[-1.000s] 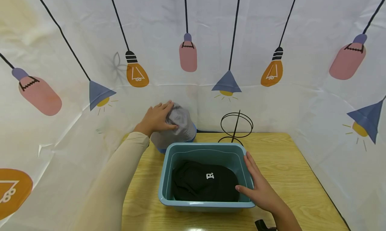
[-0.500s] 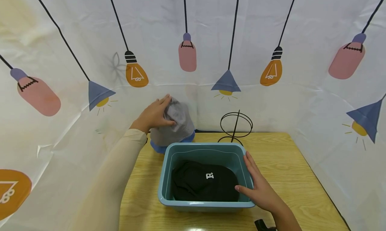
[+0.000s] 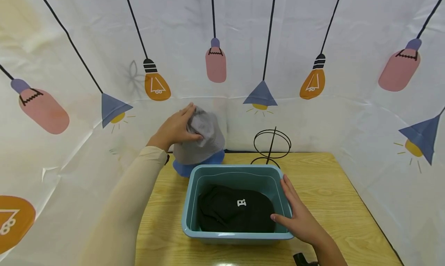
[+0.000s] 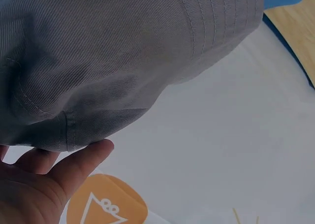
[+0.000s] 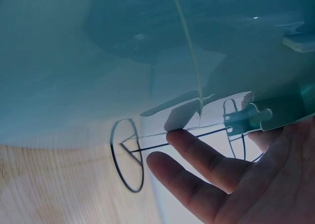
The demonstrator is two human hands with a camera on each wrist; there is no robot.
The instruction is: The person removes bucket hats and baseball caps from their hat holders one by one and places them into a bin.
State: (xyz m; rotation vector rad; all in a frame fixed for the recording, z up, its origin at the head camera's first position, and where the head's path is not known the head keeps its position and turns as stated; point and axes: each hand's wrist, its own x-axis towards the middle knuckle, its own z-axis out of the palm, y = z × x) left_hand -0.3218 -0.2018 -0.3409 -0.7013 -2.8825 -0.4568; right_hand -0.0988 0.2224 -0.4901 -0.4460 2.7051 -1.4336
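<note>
My left hand (image 3: 175,129) holds the crown of a grey fabric bucket hat (image 3: 203,133), thumb in front and fingers at its top. A rounded blue brim (image 3: 199,166) shows below it. In the left wrist view, stitched rows run round the grey hat's brim (image 4: 216,24). My right hand (image 3: 300,216) straddles the right rim of a teal plastic bin (image 3: 236,235); its thumb reaches inside and its fairly straight fingers (image 5: 197,160) lie along the outer wall. Inside the bin lies a black cap (image 3: 250,216) with a white letter on it.
Behind the bin stands a black wire stand (image 3: 272,144) with round loops. The wooden table (image 3: 333,188) meets a white sheet (image 3: 365,123) printed with hanging lamps at the back and sides. A small black object (image 3: 303,259) is beside my right wrist.
My left hand has raised the grey hat slightly, and more of the blue below it shows. My right hand, the bin and the black cap stay in place.
</note>
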